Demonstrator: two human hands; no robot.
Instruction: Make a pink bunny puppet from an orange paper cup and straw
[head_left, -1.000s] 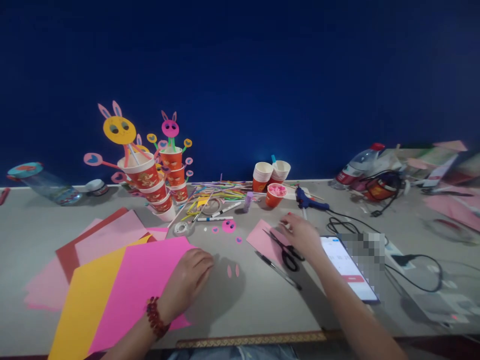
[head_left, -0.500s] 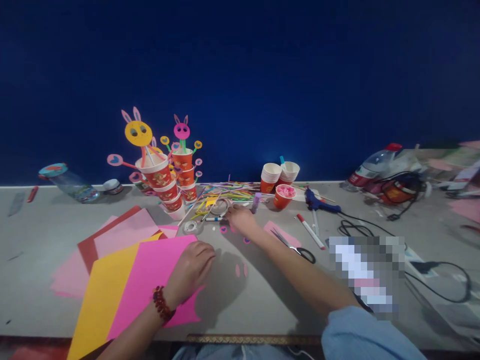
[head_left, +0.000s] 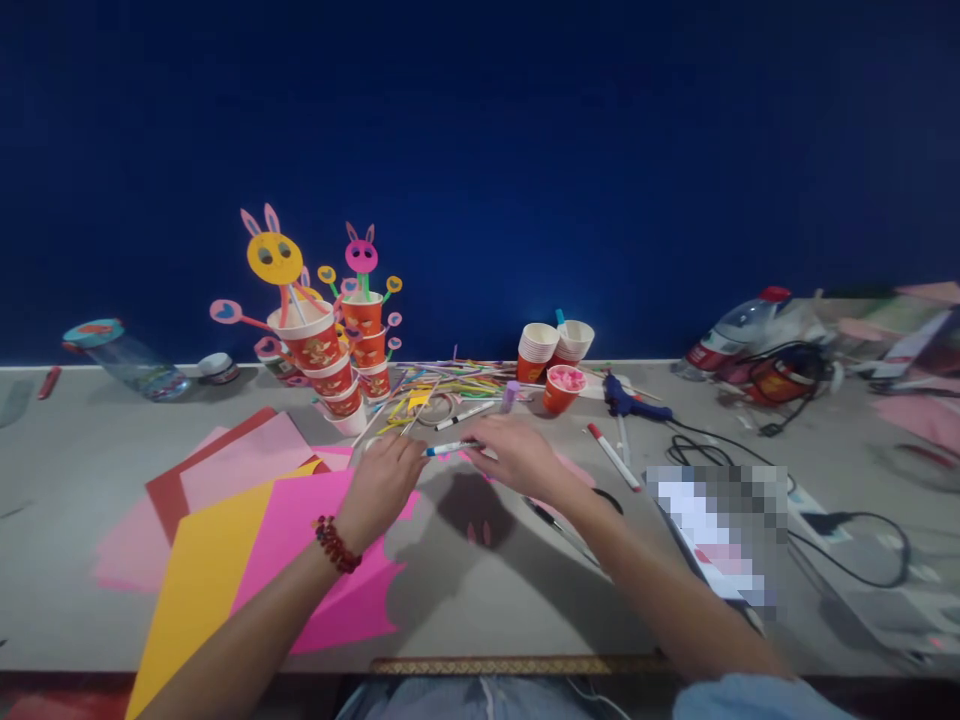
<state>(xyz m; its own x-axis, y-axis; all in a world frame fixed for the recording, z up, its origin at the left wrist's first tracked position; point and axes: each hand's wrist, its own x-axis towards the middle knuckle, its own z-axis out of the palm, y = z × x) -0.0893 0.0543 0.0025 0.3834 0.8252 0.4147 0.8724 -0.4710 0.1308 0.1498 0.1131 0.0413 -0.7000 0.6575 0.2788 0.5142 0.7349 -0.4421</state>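
A white marker with a blue end (head_left: 450, 449) is held level between my two hands above the table. My right hand (head_left: 514, 455) grips its right part. The fingers of my left hand (head_left: 386, 475) are closed at the blue end; whether they pinch it is hard to tell. Two small pink paper ovals (head_left: 479, 533) lie on the table below. Beneath my left forearm are a bright pink sheet (head_left: 289, 520) and a yellow sheet (head_left: 206, 560). Another marker (head_left: 465, 415) lies just beyond my hands.
Stacked red cups with paper rabbit faces (head_left: 309, 340) stand at the back left. Behind my hands lie colourful sticks (head_left: 472, 380). To the right are a cup of pink pieces (head_left: 564, 388), a blue glue gun (head_left: 634, 402), a red-capped marker (head_left: 613, 457) and scissors partly under my forearm.
My right hand has picked up the marker and drawn it nearer. My left hand has moved up from over the pink sheet to the marker's blue end.
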